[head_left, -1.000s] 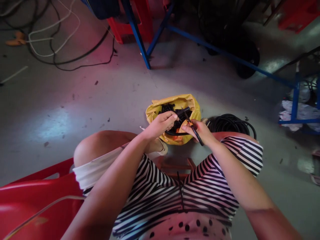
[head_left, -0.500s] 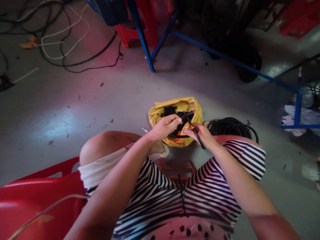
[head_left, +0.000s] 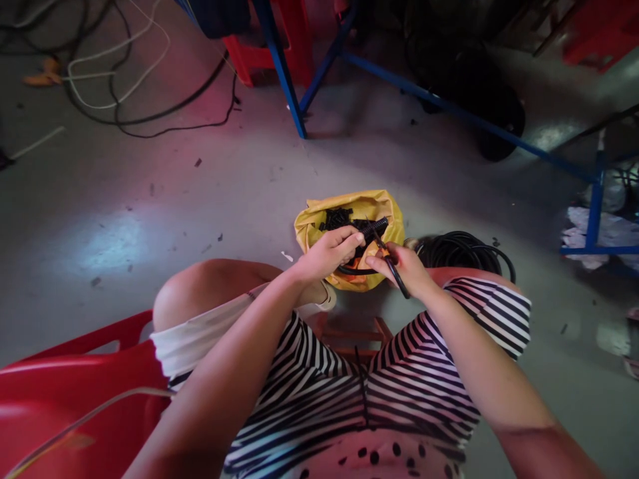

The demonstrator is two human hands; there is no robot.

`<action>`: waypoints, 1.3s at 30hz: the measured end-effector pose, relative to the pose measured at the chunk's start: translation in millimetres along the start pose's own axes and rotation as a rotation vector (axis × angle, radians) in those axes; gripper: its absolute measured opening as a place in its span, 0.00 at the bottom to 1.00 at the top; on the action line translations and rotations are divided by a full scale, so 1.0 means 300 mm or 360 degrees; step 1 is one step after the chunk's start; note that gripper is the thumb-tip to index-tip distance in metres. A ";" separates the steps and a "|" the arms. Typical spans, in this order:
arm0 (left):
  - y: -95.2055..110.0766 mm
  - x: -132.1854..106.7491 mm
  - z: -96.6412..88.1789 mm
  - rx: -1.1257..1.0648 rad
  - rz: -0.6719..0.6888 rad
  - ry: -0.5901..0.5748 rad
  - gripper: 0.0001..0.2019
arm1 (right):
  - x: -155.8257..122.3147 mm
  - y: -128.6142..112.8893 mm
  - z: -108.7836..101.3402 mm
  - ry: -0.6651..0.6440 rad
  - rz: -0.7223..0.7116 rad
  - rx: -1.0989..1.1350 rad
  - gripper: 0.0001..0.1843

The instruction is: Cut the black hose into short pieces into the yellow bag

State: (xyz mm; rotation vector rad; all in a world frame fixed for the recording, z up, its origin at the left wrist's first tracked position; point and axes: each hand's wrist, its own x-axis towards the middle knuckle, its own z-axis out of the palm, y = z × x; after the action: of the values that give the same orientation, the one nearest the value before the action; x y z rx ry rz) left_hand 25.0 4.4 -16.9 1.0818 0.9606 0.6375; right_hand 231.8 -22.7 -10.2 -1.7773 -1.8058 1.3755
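My left hand [head_left: 332, 253] is closed around a black cable [head_left: 355, 271] near a ribbed black piece [head_left: 377, 227], which sticks out past my fingertips. My right hand [head_left: 402, 266] grips scissors [head_left: 394, 271] with black and orange handles. Their thin dark tips lie against or just beside the ribbed piece; I cannot tell whether they touch it. Both hands are over an open yellow bag [head_left: 349, 198] on the floor. Small black pieces [head_left: 338, 217] lie inside the bag, partly hidden by my hands.
A coil of black cable [head_left: 462, 253] lies right of the bag. A blue metal frame [head_left: 409, 86] stands ahead, with a red stool [head_left: 289, 46] behind it. A red chair [head_left: 80, 392] is at my left. Loose cables [head_left: 164, 116] lie on the floor at upper left.
The view has shifted slightly, so the floor and furniture sit a little higher and further left. My hands, the cable and the scissors keep almost the same pose.
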 end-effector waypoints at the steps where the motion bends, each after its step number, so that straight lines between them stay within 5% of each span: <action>1: 0.001 -0.001 -0.001 0.0010 0.0005 -0.0008 0.20 | 0.000 -0.002 -0.003 0.0016 0.0008 -0.0065 0.24; 6: -0.001 -0.004 -0.003 0.0040 0.0004 -0.0017 0.19 | 0.000 -0.016 -0.012 0.0065 0.0081 -0.0293 0.23; 23: -0.003 -0.014 0.002 0.0072 0.0060 -0.0025 0.18 | -0.002 -0.002 -0.013 -0.0021 0.0009 -0.0140 0.23; 39: -0.005 -0.017 0.014 -0.0039 -0.0008 0.0044 0.20 | -0.009 -0.016 -0.013 0.0082 0.0036 -0.0373 0.22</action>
State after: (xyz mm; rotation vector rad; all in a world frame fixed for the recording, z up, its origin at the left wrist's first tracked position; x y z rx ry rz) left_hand 26.5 -2.3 -15.9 1.0512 0.9764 0.6601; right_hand 232.3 -22.6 -3.4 -1.9320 -1.9947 1.1541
